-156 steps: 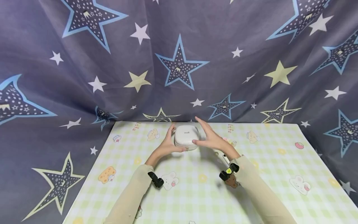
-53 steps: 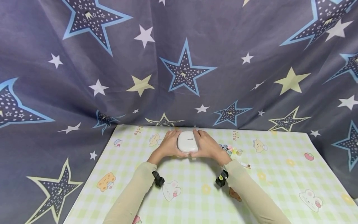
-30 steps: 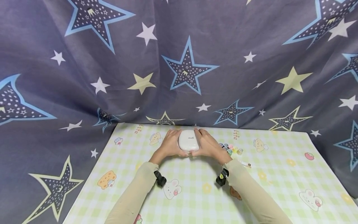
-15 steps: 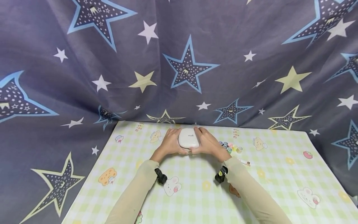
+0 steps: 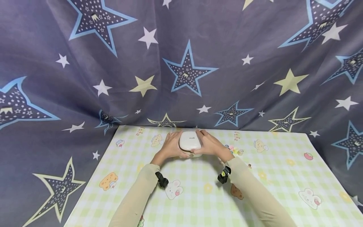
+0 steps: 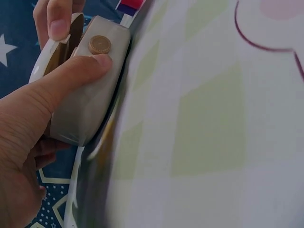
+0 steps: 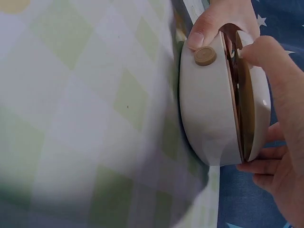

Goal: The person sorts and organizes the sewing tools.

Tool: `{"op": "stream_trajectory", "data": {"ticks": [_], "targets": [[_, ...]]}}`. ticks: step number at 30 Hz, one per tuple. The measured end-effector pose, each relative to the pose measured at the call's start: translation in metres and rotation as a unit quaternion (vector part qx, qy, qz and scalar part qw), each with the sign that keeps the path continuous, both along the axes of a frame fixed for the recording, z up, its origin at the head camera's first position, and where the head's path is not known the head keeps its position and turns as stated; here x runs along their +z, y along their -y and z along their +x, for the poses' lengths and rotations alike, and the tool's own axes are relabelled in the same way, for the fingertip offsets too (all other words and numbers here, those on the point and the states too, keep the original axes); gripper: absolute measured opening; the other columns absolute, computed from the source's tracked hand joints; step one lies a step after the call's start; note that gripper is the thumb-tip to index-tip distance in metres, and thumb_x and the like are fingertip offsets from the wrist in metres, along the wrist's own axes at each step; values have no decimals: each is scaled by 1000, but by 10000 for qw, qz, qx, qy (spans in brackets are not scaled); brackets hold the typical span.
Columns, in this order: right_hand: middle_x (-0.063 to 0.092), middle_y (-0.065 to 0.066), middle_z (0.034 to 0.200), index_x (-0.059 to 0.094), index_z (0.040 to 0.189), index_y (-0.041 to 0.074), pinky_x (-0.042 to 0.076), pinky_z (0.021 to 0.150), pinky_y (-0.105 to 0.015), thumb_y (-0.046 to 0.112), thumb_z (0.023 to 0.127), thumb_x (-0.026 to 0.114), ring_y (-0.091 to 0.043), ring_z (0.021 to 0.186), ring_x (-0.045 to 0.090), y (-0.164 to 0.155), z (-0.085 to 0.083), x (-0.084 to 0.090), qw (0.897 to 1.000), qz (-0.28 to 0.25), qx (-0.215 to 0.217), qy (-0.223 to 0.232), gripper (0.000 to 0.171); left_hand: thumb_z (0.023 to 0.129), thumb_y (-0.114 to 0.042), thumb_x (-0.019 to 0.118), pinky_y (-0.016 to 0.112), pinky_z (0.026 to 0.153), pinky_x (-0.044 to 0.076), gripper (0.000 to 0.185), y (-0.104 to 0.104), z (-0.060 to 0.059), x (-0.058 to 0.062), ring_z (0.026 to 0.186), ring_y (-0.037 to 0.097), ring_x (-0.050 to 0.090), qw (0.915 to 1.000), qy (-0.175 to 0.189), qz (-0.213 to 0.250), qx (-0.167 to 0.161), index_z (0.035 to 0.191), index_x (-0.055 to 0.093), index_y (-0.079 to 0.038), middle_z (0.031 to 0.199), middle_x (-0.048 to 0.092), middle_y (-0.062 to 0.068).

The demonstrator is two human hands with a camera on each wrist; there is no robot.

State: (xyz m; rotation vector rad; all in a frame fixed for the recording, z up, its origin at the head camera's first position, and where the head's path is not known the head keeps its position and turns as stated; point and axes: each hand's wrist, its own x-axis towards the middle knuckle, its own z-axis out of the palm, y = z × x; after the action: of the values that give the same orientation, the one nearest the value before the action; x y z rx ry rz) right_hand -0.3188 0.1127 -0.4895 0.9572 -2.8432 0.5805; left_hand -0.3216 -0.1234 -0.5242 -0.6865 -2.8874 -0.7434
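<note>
Now the lid of the white case (image 5: 190, 140) has lifted a tiny bit; half a second ago it looked closed. From the head camera, the case sits at the far middle of the checked table (image 5: 272, 176), with the left hand (image 5: 171, 146) and right hand (image 5: 209, 145) gripping its two sides. Small paint pots (image 5: 235, 149) sit just right of the hands. At the left wrist, the thumb presses beside a round tan button (image 6: 99, 44). At the right wrist, a thin gap shows under the lid (image 7: 254, 95).

so that's one white case (image 5: 190, 143), two hands on it, plus a handful of little paint pots (image 5: 234, 149), too small to count
</note>
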Motion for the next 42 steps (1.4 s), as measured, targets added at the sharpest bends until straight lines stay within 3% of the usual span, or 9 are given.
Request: {"op": "stream_trajectory", "data": {"ticks": [10,21,42], "targets": [[51,-30,145,40,152,-6,47,111,-51,53,78,81,-43,131,56,-10,3,9,9993,276,256,5,103,58,-55,94,60,125,16,126,10,-1,4,146,39,37,9988,451,165,-65,156,36,-2,154,47,18],[53,-26,146,45,150,-3,47,111,-49,51,79,81,-39,132,56,-19,4,12,9992,176,190,310,96,57,-50,97,54,127,17,113,13,4,3,146,33,41,9957,622,686,-59,151,48,-8,152,52,12],[64,-19,134,57,141,-1,56,99,-46,56,77,80,-34,117,66,-32,26,20,9985,364,396,97,89,55,-54,96,60,126,12,112,5,28,13,146,32,41,9976,588,277,-230,146,50,-5,150,53,15]]}}
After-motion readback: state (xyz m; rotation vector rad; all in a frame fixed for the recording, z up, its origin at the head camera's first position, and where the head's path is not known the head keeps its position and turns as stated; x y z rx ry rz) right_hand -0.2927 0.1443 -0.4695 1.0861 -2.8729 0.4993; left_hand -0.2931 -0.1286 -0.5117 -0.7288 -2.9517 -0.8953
